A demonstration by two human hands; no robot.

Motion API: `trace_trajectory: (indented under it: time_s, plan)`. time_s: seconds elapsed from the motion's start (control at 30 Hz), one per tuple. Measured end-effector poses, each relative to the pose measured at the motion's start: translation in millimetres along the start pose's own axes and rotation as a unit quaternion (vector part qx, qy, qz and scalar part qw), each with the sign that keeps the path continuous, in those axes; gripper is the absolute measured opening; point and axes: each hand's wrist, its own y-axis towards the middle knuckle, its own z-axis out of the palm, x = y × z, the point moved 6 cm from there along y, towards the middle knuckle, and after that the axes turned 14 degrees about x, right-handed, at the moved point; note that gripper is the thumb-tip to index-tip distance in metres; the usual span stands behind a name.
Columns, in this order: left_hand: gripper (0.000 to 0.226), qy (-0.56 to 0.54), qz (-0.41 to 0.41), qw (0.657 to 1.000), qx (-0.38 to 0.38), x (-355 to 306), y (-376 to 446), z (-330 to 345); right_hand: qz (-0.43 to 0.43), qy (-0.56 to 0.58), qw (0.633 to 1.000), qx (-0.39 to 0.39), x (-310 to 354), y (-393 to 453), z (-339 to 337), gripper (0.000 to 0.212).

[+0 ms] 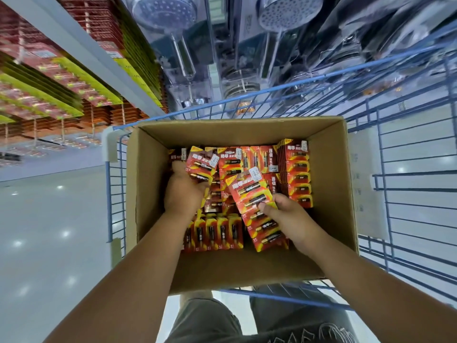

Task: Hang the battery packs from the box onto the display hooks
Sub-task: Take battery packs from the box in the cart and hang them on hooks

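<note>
An open cardboard box (148, 194) sits in a blue wire cart and holds several red and orange battery packs (296, 179) in rows and loose piles. My left hand (184, 191) is inside the box and grips a battery pack (201, 164) near the far left. My right hand (286, 216) pinches another battery pack (249, 190), thumb on its face, lifted a little over the pile. At upper left, display hooks (61, 127) carry hanging rows of red and yellow battery packs.
The blue wire cart (408, 194) surrounds the box. Packaged shower heads (168, 18) hang on the display straight ahead. A grey shelf upright (81, 40) divides the two displays. Glossy white floor (49, 231) lies to the left.
</note>
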Motion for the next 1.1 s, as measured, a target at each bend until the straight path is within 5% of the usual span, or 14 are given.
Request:
trace_trajectory:
  time_s: [0.27,0.5,0.87,1.1]
  plan:
    - [0.033,-0.193,0.089,0.977,0.027,-23.9,-73.1,-53.1,-0.080,0.055,0.995,0.029,61.0,-30.8,21.5,0.026]
    - [0.025,-0.303,0.130,0.942,-0.062,-10.3,-171.1,-149.0,-0.163,0.063,0.982,0.077,144.4,-70.3,87.6,0.031]
    - [0.028,-0.418,0.191,0.867,-0.193,95.6,-286.0,-336.1,-0.267,-0.024,0.945,0.187,253.2,-115.5,319.5,0.029]
    - [0.026,-0.439,0.261,0.834,-0.208,186.4,-328.9,-477.9,-0.344,-0.034,0.922,0.172,302.1,-145.0,483.2,0.022]
